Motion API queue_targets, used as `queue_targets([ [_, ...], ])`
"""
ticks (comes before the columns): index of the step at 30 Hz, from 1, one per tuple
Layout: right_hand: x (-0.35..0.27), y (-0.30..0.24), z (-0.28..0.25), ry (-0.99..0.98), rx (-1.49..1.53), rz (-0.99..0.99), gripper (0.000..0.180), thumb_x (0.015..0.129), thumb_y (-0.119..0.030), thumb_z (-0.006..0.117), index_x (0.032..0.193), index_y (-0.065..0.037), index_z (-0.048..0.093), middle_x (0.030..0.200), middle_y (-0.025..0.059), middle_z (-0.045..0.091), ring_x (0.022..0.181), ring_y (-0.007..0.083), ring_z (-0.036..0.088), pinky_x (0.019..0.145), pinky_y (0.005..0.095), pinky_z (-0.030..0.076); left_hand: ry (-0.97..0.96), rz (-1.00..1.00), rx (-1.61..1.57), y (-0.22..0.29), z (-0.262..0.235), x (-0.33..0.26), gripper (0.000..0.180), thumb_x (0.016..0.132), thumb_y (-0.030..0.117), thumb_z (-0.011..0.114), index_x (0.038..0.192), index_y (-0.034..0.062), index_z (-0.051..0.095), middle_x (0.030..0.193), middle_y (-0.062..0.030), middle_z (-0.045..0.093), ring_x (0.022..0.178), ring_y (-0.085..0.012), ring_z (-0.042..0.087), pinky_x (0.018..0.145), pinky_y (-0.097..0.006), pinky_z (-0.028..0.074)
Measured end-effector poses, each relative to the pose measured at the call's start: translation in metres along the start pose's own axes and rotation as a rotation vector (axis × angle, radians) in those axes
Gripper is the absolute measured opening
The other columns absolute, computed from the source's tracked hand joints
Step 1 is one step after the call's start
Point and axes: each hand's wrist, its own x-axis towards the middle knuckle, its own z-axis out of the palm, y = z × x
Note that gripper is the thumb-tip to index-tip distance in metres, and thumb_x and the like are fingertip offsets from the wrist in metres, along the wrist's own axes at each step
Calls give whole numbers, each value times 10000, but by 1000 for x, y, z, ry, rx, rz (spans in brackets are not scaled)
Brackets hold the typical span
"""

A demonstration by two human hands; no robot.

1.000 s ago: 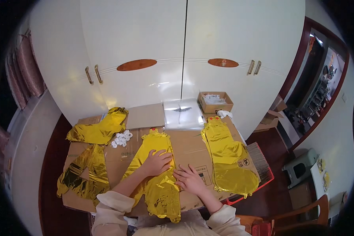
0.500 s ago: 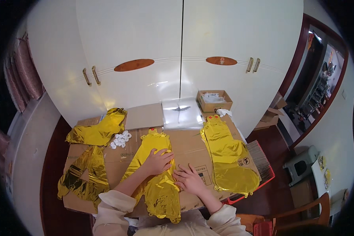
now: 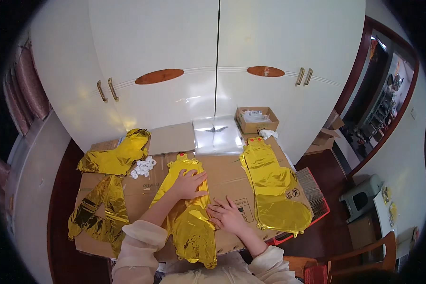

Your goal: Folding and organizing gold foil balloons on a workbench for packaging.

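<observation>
A flat gold foil balloon [image 3: 190,222] lies lengthwise on the cardboard-covered table [image 3: 232,175] in front of me. My left hand [image 3: 188,183] presses flat on its upper part, fingers spread. My right hand [image 3: 227,215] rests palm down at the balloon's right edge, fingers apart, partly on the cardboard. Neither hand grips anything.
A second gold balloon [image 3: 274,187] lies to the right. More gold foil pieces [image 3: 116,158] [image 3: 97,213] lie at the left, with small white round pieces [image 3: 143,167] between. Clear plastic bags [image 3: 217,135] and a small open box [image 3: 256,118] sit at the back, before white cabinet doors [image 3: 213,61].
Both hands stay pressed on the middle balloon; the view has shifted slightly, nothing else moved.
</observation>
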Motion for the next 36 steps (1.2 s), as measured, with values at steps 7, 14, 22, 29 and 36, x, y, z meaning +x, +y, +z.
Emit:
queue_targets([
  [7,-2,0,-2,28,-27,-28,358,875,-338,624,1194,-183,669,1265,-33,615,1295,203,462,1128,545,243,-100,-21,-13,-1,-2,3,1187,632,824,598,1490,64,288,1558,-93,286,1421,-331,259,1134,-588,136],
  [14,-9,0,-16,-23,-19,-124,301,859,-336,642,1104,-176,713,1174,-39,667,1301,188,458,1146,546,223,-70,-7,4,-3,12,1,1260,596,847,605,1494,36,254,1572,-115,242,1444,-331,214,1139,-602,101],
  [22,51,51,-19,-13,-15,-115,353,816,-195,640,1167,-176,671,1240,-13,631,1280,188,486,1138,507,263,-107,-32,-20,-1,10,3,1301,580,859,603,1510,38,211,1583,-110,211,1463,-331,167,1135,-623,74],
  [29,87,73,-7,-148,-172,-252,510,777,-98,617,1275,-208,610,1328,-31,587,1340,198,436,1131,470,278,-120,-45,-46,-2,7,1,1315,577,851,614,1512,29,193,1585,-118,200,1466,-348,146,1131,-636,63],
  [36,64,72,-15,-211,-164,-369,514,767,-119,634,1267,-236,625,1350,-75,570,1350,184,418,1143,470,272,-157,-49,-51,2,4,1,1323,581,829,640,1510,11,170,1588,-133,173,1464,-364,132,1129,-643,74],
])
